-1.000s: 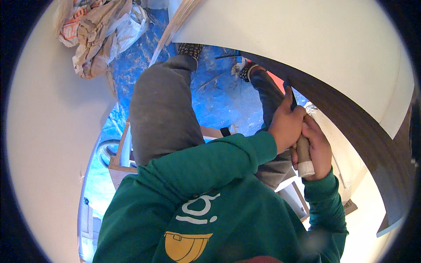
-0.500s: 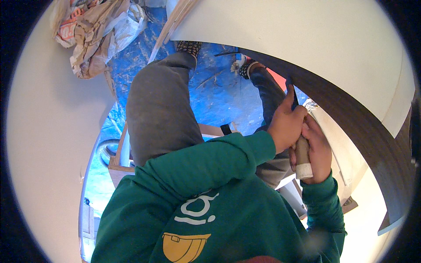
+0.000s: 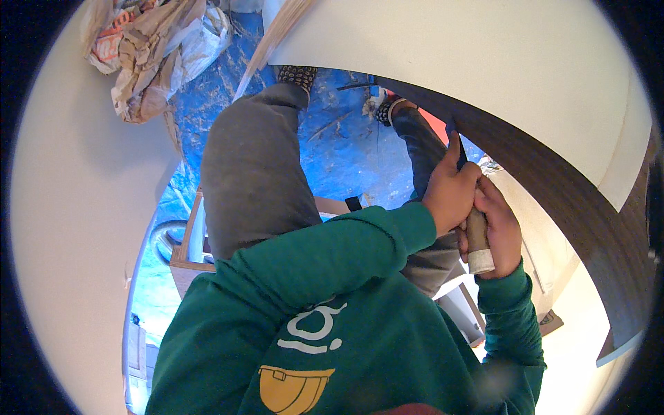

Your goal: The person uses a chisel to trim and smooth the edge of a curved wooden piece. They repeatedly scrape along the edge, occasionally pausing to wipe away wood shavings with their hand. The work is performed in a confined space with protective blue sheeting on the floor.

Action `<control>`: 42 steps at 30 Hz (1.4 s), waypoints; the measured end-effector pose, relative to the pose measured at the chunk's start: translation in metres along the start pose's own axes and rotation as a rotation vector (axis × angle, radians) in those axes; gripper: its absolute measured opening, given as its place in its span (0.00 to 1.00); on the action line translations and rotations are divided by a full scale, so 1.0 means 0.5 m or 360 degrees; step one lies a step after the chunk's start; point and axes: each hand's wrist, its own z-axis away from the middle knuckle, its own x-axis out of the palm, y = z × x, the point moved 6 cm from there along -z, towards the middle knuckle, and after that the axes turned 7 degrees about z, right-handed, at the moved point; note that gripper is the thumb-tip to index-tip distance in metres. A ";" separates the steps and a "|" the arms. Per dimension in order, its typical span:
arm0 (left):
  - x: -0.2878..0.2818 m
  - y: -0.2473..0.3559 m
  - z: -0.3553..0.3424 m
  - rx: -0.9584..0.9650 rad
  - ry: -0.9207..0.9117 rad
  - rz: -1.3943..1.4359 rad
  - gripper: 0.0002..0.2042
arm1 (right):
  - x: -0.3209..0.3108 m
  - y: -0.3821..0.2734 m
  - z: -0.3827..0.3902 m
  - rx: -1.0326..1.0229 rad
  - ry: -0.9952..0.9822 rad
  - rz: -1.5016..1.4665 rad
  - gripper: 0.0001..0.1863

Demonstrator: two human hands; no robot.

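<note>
A long-handled hand tool that looks like a file (image 3: 478,242) has a brown handle with a whitish butt end and a dark, flat blade. My right hand (image 3: 503,234) is wrapped round the handle. Across it from the left comes my left hand (image 3: 453,195), closed over the front of the tool, its index finger stretched along the blade. The blade's tip lies against the edge of a large panel (image 3: 526,149) with a dark wood-grain strip and a pale face. My fingers hide most of the blade.
Blue sheeting (image 3: 346,152) covers the floor under my legs. Crumpled paper and plastic (image 3: 149,66) lie at the far left, beside a thin wooden strip (image 3: 277,31). A pale panel (image 3: 76,207) stands on the left. A wooden frame (image 3: 187,252) is beneath me.
Both hands and the file have shifted slightly forward along the panel's edge. The grip looks the same.
</note>
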 end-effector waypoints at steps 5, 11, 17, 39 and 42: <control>-0.005 -0.007 -0.006 0.0204 0.0040 -0.0218 0.24 | 0.004 0.005 -0.008 -0.0028 0.0044 -0.0084 0.28; 0.000 0.011 -0.001 0.0053 0.0109 0.0064 0.25 | 0.000 0.002 -0.017 -0.0021 -0.0031 -0.0007 0.29; -0.012 0.001 -0.016 0.0027 0.0086 0.0031 0.29 | 0.012 0.002 -0.023 -0.0007 -0.0051 -0.0049 0.28; -0.013 -0.001 -0.005 -0.0038 0.0011 -0.0024 0.35 | 0.012 0.009 -0.018 -0.0033 -0.0006 0.0034 0.31; -0.013 0.014 0.008 0.0054 -0.0015 -0.0094 0.35 | 0.020 0.007 -0.006 -0.0058 0.0042 -0.0014 0.30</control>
